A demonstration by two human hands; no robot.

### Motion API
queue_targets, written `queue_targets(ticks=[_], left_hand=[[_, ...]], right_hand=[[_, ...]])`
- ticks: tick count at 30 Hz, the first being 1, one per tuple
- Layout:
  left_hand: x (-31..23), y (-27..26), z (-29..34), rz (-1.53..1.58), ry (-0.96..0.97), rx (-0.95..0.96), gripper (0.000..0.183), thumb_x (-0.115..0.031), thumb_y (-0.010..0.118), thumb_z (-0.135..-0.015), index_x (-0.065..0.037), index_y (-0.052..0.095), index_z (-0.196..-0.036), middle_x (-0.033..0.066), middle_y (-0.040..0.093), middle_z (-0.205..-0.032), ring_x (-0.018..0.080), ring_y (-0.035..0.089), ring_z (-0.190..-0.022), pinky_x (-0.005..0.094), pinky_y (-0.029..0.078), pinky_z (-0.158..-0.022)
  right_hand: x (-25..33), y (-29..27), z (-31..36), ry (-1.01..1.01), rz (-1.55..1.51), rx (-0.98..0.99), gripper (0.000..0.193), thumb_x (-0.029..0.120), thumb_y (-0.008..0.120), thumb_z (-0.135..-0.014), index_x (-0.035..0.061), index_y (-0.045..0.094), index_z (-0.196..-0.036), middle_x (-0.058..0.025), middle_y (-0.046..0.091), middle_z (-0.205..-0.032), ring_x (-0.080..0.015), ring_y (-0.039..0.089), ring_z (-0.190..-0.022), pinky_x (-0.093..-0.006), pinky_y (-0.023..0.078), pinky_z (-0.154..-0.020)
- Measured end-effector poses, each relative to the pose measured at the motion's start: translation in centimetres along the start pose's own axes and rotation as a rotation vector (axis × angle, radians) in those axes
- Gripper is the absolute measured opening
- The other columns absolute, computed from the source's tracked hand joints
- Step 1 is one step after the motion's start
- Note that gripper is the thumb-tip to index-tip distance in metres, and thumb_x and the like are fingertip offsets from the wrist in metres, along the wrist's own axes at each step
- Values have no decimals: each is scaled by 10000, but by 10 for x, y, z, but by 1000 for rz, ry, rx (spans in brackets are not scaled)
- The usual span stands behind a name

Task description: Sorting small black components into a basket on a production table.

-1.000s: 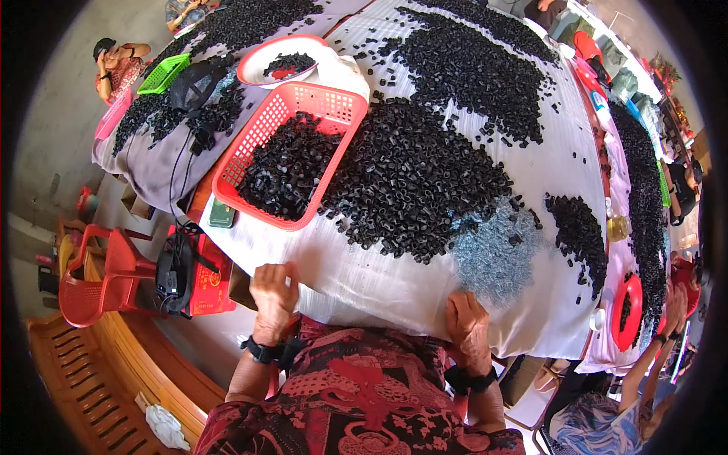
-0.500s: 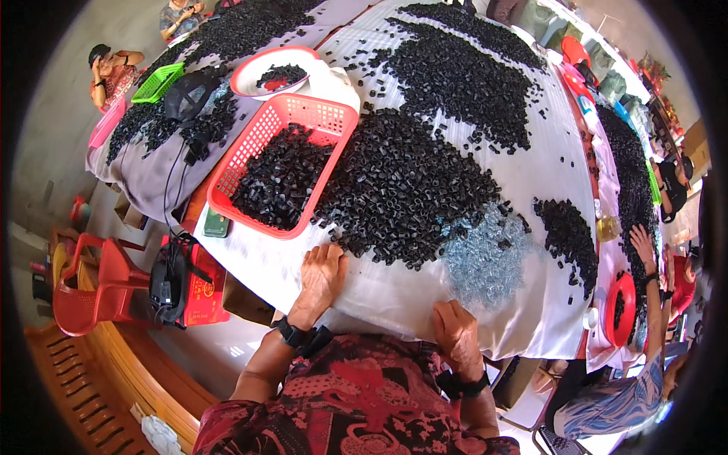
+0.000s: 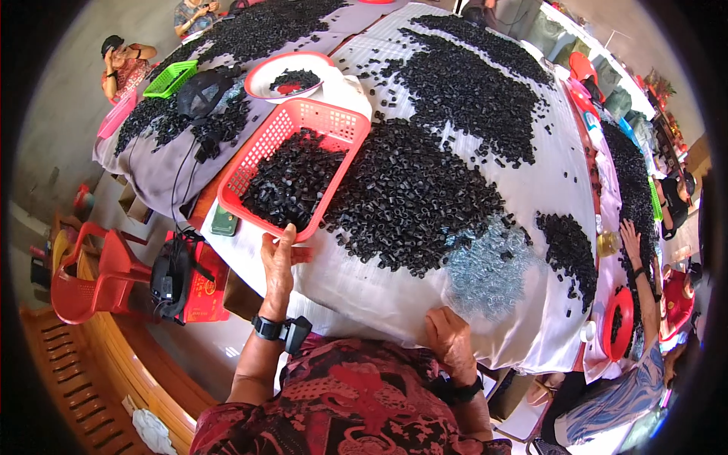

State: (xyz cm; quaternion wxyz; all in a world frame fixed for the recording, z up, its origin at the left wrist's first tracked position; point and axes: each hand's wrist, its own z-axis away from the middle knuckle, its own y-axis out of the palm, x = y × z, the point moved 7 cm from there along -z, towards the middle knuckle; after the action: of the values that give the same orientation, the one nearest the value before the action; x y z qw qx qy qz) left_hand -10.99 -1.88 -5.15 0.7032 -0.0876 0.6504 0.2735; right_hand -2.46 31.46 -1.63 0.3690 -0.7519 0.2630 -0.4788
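Observation:
A red plastic basket, part filled with small black ring-like pieces, stands at the left of the white-covered table. My left hand is at its near end, closed on the rim with one digit over the top and the others lower down. At the table's near edge rests my right hand, its fingers curled; their inner side is hidden. A wide heap of black pieces spreads right of the basket. In front of that heap, nearer my right hand, lies a patch of clear bluish pieces.
A smaller black pile lies at the right. Behind the basket stands a white, red-rimmed basin. A green box touches the basket's left. Another person's hand reaches over the right table. A red chair stands at the left.
My left hand has moved up and left from the cloth onto the basket's near rim. My right hand stays at the table edge. The whole view has shifted slightly.

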Motion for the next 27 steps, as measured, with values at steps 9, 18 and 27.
queue_targets(ticks=[9, 18, 27], left_hand=[[-11, -6, -4, -135, -79, 85, 277, -141, 519, -839, 127, 522, -906, 189, 623, -716, 250, 635, -517, 321, 524, -436], [-5, -10, 0, -197, -63, 89, 536, -399, 592, -880, 31, 404, -1139, 173, 623, -913, 226, 645, -609, 315, 540, -509], [-11, -32, -34, 36, -154, 27, 632, -505, 587, -840, 47, 468, -1124, 168, 639, -899, 271, 666, -673, 373, 561, -564]], right_hand=[[2, 0, -2, -61, -8, -30, 84, 4, 582, -769, 50, 538, -825, -108, 536, -730, -297, 576, -634, -384, 478, -551], [0, 4, -5, -23, -44, -65, 49, 6, 588, -772, 29, 560, -805, -145, 563, -741, -348, 573, -650, -420, 454, -563], [-6, 13, -1, -2, 32, -121, 66, -10, 554, -779, 40, 582, -811, -150, 574, -743, -348, 569, -617, -409, 457, -537]])
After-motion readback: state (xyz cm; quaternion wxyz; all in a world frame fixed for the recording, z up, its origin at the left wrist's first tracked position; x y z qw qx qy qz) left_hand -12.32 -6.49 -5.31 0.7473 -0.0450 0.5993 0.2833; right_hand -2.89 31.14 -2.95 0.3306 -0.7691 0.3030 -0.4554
